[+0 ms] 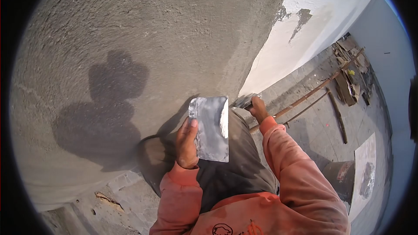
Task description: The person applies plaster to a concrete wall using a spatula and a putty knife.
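My left hand (187,144) is closed on the edge of a flat metal putty plate (210,137), thumb over its face. A streak of white putty (224,122) lies along the plate's right edge. My right hand (258,109) is closed around a putty knife (244,101), whose blade is near the lower edge of the white coat; contact with the wall is hard to make out. The wall is rough grey plaster (183,39) on the left, and a smooth white coat (300,39) with a ragged upper edge covers its right part.
Long wooden poles (307,99) lie across the paved floor at right. Beyond them are scraps of cardboard and wood (348,88). A bucket (338,175) stands beside a stained white board (365,172) at lower right.
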`<state>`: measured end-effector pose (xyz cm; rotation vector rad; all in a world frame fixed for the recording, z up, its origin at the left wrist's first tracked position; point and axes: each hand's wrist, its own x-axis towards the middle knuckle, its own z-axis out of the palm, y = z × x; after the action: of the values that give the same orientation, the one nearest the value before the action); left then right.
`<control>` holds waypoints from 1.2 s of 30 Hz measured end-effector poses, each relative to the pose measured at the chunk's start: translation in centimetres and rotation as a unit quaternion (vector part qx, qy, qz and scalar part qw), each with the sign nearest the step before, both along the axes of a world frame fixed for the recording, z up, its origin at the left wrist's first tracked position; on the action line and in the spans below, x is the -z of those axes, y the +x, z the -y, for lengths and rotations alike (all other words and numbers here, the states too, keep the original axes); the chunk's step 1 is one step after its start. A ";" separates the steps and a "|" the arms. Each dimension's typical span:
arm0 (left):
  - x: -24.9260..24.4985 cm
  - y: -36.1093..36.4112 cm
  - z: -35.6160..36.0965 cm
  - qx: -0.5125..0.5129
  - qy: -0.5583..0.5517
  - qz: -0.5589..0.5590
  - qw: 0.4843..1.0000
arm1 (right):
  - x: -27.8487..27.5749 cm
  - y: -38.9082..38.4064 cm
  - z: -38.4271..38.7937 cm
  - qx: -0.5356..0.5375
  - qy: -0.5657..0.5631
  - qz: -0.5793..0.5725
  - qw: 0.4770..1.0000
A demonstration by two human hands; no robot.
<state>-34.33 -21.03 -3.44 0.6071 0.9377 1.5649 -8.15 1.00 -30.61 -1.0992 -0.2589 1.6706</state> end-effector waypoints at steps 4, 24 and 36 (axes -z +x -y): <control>0.0 0.0 0.0 -0.003 -0.001 -0.007 1.000 | -7.1 -1.6 1.6 -0.030 -0.032 0.038 0.998; -0.8 -0.1 0.1 0.040 0.036 -0.006 0.999 | -23.3 -1.7 2.6 -0.099 0.090 0.085 0.987; -0.8 -0.1 0.2 0.053 0.051 0.020 0.997 | -33.1 -2.3 3.1 -0.104 0.127 0.101 0.981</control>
<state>-34.43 -21.18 -2.64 0.6840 0.7870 1.5318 -10.47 -2.14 2.44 -1.0750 -0.7196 1.6533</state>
